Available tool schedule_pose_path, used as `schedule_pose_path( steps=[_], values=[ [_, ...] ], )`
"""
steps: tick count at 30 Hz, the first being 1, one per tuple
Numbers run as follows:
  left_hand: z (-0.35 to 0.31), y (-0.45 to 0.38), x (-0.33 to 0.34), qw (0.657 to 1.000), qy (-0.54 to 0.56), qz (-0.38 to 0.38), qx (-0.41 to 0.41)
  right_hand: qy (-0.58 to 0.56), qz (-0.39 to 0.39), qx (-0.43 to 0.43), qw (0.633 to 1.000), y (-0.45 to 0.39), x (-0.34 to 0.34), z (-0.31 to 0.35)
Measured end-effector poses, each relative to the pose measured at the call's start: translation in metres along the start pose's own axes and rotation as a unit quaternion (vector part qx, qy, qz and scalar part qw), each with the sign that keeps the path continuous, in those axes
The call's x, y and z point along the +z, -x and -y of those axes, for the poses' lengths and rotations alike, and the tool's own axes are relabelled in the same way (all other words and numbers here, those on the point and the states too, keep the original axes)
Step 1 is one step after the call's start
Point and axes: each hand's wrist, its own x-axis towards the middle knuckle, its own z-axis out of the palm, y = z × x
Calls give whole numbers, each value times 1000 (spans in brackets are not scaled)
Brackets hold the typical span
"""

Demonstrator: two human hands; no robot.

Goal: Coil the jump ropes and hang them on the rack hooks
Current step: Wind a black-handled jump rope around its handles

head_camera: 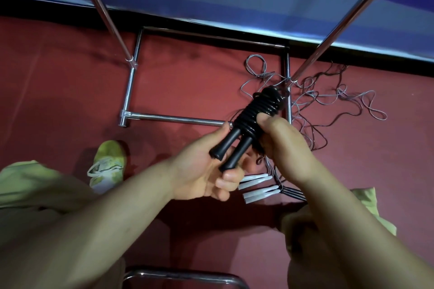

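A black jump rope [256, 110] is wound in tight turns round its own two black handles [231, 148], which lie side by side. My left hand [206, 166] holds the handle ends from below, fingers curled under them. My right hand [281, 145] grips the coiled part, thumb pressed on the turns. Loose white and dark jump ropes [328, 98] lie tangled on the red floor beyond my hands. Their white handles [256, 186] lie on the floor under my right wrist. No hooks are in view.
The chrome rack base [131, 82] forms a rectangle on the red floor, with two slanted poles [103, 12] rising toward me. A blue wall runs along the top. My yellow-green shoe [109, 164] stands at left. A chrome tube [183, 275] sits at the bottom.
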Motion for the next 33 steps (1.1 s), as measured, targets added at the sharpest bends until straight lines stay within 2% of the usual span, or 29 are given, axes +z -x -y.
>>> schedule_pose_path(
  steps=[2,7,12,16,23,29,31,33],
  values=[
    [-5,0,-2,1000,1,-23,-7,29,18,-9,999,1,0,3],
    [-5,-2,-4,992,-69,-104,6,108,33,59,992,4,-3,9],
    [-4,-5,-1,975,-139,-173,29,179,4,89,980,6,-1,12],
    [-2,-8,6,954,-192,-217,77,152,2,96,984,8,1,16],
    [-4,-14,7,891,-325,-298,111,148,2,126,981,12,-3,15],
    [0,-14,-2,767,-518,-358,125,194,18,168,966,14,-3,12],
    [-3,-16,-2,757,-522,-363,148,204,3,157,966,14,-3,13],
    [-5,-19,-4,766,-507,-357,168,197,-11,142,970,12,-3,14]
  ],
)
